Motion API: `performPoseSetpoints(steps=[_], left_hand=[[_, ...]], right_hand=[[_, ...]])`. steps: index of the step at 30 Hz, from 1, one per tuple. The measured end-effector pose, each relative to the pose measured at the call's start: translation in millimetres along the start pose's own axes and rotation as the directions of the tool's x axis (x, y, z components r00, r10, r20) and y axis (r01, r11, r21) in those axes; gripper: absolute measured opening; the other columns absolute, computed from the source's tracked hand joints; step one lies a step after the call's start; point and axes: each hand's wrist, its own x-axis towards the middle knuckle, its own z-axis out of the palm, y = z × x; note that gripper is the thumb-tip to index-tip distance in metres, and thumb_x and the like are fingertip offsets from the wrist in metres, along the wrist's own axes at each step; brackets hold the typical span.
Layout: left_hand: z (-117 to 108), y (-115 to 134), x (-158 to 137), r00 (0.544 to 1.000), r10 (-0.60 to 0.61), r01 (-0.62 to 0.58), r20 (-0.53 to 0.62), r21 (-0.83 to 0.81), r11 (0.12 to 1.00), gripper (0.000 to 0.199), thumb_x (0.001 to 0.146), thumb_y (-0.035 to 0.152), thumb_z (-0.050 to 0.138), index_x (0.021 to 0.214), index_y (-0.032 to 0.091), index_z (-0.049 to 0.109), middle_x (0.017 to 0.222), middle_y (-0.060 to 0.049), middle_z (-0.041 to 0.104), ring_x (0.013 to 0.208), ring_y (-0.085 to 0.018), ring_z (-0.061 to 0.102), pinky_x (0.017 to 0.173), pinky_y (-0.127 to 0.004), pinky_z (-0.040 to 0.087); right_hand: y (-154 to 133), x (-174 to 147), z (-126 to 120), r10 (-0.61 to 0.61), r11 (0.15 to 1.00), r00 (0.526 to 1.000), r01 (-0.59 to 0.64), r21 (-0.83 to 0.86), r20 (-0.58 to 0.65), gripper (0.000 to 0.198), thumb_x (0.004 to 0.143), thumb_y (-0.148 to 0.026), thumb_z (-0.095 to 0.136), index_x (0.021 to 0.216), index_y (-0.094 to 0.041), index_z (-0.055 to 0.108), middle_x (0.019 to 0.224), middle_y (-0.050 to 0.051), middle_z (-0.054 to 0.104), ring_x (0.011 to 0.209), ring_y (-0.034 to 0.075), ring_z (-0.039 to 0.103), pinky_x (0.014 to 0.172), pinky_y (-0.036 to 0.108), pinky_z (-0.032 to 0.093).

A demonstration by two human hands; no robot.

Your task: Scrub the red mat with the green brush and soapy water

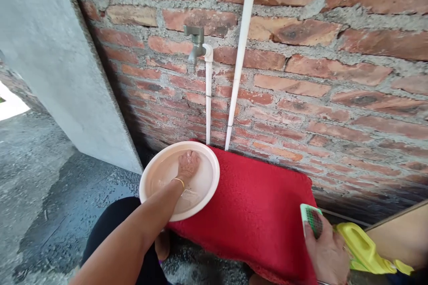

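My left hand (189, 163) dips into the water in a round pale pink basin (214, 178), with a thin yellow bangle at the wrist. Its fingers look spread a little and bent down; their tips are hard to make out, and nothing shows in them. At the right, my right hand (329, 254) grips a pale green scrubbing brush (312, 219) with a darker green textured face. That hand is over the right end of a red cloth-covered bench (261, 205), on which the basin stands at the left.
A yellow plastic jug (359, 242) lies tilted beside my right hand. Behind the bench rises a brick wall (294, 93) with a grey tap (195, 44) and white pipes (240, 58). A grey slab (76, 67) leans at left over wet concrete floor (67, 213).
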Motion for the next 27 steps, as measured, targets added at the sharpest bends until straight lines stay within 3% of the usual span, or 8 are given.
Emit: performPoseSetpoints(steps=[3,8,10,13,16,19,24,27], left_hand=[[2.4,0.2,-0.3,1.0,-0.004,0.004,-0.017,-0.015,1.0,0.028,0.095,0.024,0.039,0.101,0.015,0.065,0.106,-0.016,0.065,0.098,-0.029,0.06,0.084,-0.041,0.039],[3.7,-0.4,-0.2,1.0,0.006,-0.007,-0.024,-0.019,1.0,0.029,0.095,0.024,0.038,0.101,0.015,0.065,0.107,-0.016,0.064,0.098,-0.028,0.06,0.085,-0.041,0.039],[3.0,-0.7,-0.1,1.0,0.013,-0.013,-0.016,-0.011,1.0,0.029,0.095,0.024,0.038,0.101,0.015,0.065,0.106,-0.016,0.064,0.097,-0.028,0.06,0.085,-0.042,0.04],[2.4,-1.1,-0.5,1.0,0.016,-0.016,-0.01,-0.006,1.0,0.03,0.095,0.024,0.037,0.102,0.015,0.064,0.106,-0.016,0.064,0.097,-0.029,0.059,0.084,-0.042,0.039],[3.1,-1.5,-1.1,1.0,0.017,-0.017,-0.014,-0.011,1.0,0.03,0.095,0.025,0.037,0.102,0.015,0.064,0.106,-0.016,0.064,0.098,-0.029,0.059,0.085,-0.041,0.039],[3.6,-1.7,-1.5,0.999,0.016,-0.017,-0.029,-0.02,1.0,0.029,0.095,0.025,0.038,0.101,0.015,0.065,0.107,-0.016,0.064,0.1,-0.028,0.059,0.086,-0.04,0.038],[0.8,-1.6,-0.4,1.0,0.004,-0.004,-0.009,-0.025,1.0,0.028,0.095,0.025,0.039,0.1,0.015,0.065,0.104,-0.016,0.065,0.098,-0.029,0.061,0.085,-0.041,0.039],[-1.0,-0.7,0.5,1.0,-0.004,0.004,-0.001,-0.031,1.0,0.028,0.094,0.024,0.04,0.101,0.015,0.065,0.104,-0.015,0.065,0.095,-0.029,0.061,0.084,-0.042,0.039]], right_hand=[[-67.9,-6.5,5.6,-0.18,0.97,0.981,0.165,0.178,0.069,0.059,0.093,-0.058,0.038,0.13,-0.017,0.059,0.094,0.015,0.065,0.081,0.029,0.061,0.073,0.043,0.05],[-189.8,-41.3,14.8,-0.441,0.856,0.879,0.351,0.379,0.182,0.043,0.096,-0.042,0.042,0.134,-0.027,0.056,0.106,0.01,0.065,0.094,0.027,0.059,0.084,0.041,0.049],[-220.6,-55.9,18.3,-0.484,0.842,0.842,0.374,0.389,0.239,0.042,0.095,-0.033,0.044,0.135,-0.029,0.055,0.108,0.009,0.063,0.095,0.026,0.059,0.085,0.041,0.048],[-241.6,-67.6,23.7,-0.528,0.832,0.794,0.413,0.371,0.3,0.045,0.091,-0.027,0.048,0.136,-0.029,0.056,0.109,0.009,0.061,0.097,0.027,0.057,0.088,0.043,0.046],[-235.0,-62.6,29.1,-0.527,0.84,0.797,0.436,0.323,0.295,0.046,0.091,-0.026,0.049,0.136,-0.029,0.056,0.11,0.01,0.061,0.097,0.028,0.057,0.088,0.043,0.046],[-205.8,-43.3,34.7,-0.471,0.875,0.846,0.413,0.252,0.248,0.044,0.093,-0.03,0.046,0.136,-0.028,0.057,0.108,0.01,0.061,0.094,0.026,0.057,0.086,0.041,0.046],[-117.9,-0.7,42.7,-0.299,0.954,0.941,0.291,0.073,0.159,0.047,0.096,-0.042,0.041,0.132,-0.02,0.061,0.1,0.013,0.064,0.085,0.025,0.06,0.078,0.039,0.047],[-48.5,17.5,43.0,-0.128,0.99,0.988,0.132,-0.045,0.088,0.053,0.095,-0.047,0.039,0.131,-0.016,0.062,0.092,0.014,0.064,0.079,0.026,0.061,0.074,0.038,0.047]])
